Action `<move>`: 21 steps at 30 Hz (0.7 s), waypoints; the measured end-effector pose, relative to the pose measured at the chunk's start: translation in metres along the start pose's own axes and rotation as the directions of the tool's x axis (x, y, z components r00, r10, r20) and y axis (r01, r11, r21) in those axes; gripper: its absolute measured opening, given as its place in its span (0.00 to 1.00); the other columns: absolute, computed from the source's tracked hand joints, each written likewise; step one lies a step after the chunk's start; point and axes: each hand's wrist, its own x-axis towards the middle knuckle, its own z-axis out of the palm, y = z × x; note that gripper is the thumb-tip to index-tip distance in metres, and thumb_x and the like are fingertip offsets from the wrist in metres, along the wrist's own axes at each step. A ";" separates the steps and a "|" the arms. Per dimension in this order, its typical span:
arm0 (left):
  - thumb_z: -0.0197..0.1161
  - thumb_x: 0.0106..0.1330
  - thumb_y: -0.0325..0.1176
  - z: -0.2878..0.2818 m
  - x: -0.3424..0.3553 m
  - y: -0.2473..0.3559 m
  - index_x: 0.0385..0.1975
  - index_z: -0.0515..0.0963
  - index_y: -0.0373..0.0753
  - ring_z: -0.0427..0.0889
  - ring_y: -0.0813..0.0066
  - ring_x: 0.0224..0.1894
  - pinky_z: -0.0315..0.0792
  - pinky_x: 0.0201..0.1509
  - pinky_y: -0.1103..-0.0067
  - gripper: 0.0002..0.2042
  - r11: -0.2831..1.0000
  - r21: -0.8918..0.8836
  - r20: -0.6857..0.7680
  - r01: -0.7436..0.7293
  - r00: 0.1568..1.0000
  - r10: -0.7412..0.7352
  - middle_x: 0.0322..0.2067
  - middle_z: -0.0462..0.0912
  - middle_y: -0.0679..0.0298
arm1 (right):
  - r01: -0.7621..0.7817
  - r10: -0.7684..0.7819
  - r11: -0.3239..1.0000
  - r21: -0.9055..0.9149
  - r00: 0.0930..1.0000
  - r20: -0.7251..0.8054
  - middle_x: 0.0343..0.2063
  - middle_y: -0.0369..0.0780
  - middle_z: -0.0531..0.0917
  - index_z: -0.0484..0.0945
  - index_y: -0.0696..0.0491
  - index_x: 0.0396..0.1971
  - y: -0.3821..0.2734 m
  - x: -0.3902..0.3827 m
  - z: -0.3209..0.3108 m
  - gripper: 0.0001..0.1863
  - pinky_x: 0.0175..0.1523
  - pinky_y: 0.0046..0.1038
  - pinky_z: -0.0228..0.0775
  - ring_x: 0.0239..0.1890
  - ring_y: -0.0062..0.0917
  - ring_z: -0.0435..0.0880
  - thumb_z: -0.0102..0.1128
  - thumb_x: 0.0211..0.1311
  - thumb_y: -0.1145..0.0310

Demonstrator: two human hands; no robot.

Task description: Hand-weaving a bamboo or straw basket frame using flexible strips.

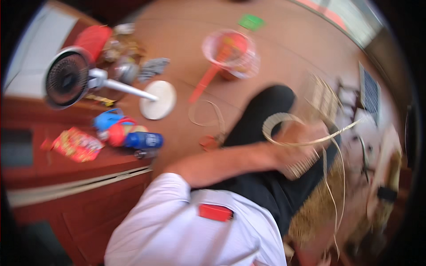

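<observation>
My left arm reaches across my dark trousers, and my left hand [298, 138] is closed on a piece of woven bamboo work [277, 125]. It looks like a small basket with a pale rim strip; motion blur hides its exact shape. A thin bamboo strip [341, 130] sticks out past the hand to the right, and long loose strips [327, 177] hang below it. Slatted weave shows under the hand, over my thigh. My right hand does not show clearly in the head view.
A white fan [67, 77] stands at the left. Beside it, a blue bottle [144, 140] and a red patterned packet [77, 144] lie on a red-brown surface. Ahead are a pink plastic basket [228, 48] and a green object [251, 22]. A fibrous tan heap [317, 208] lies at the lower right.
</observation>
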 end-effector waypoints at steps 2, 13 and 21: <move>0.61 0.90 0.39 -0.010 -0.003 0.001 0.48 0.86 0.35 0.88 0.69 0.38 0.81 0.46 0.70 0.13 0.951 -0.257 -0.005 0.171 0.984 -0.178 0.35 0.88 0.61 | 0.007 -0.009 1.000 -0.027 0.996 -0.084 0.62 0.38 0.84 0.74 0.50 0.82 0.015 -0.008 0.022 0.28 0.69 0.27 0.78 0.60 0.24 0.86 0.65 0.89 0.60; 0.61 0.92 0.38 -0.024 -0.007 0.020 0.44 0.86 0.34 0.72 0.86 0.33 0.69 0.40 0.81 0.14 0.933 -0.214 0.017 0.290 0.956 -0.293 0.28 0.75 0.74 | 0.944 -0.717 0.314 -0.099 0.304 0.627 0.56 0.38 0.93 0.84 0.53 0.73 -0.047 -0.289 0.483 0.23 0.41 0.25 0.77 0.33 0.14 0.80 0.69 0.82 0.78; 0.64 0.88 0.40 -0.025 -0.010 0.024 0.45 0.86 0.34 0.92 0.42 0.39 0.81 0.45 0.60 0.14 0.978 0.012 -0.029 0.207 0.978 -0.207 0.33 0.90 0.47 | 0.937 -0.797 0.020 -0.348 0.225 0.561 0.45 0.47 0.92 0.84 0.48 0.69 -0.056 -0.199 0.442 0.20 0.50 0.38 0.85 0.41 0.37 0.93 0.62 0.84 0.78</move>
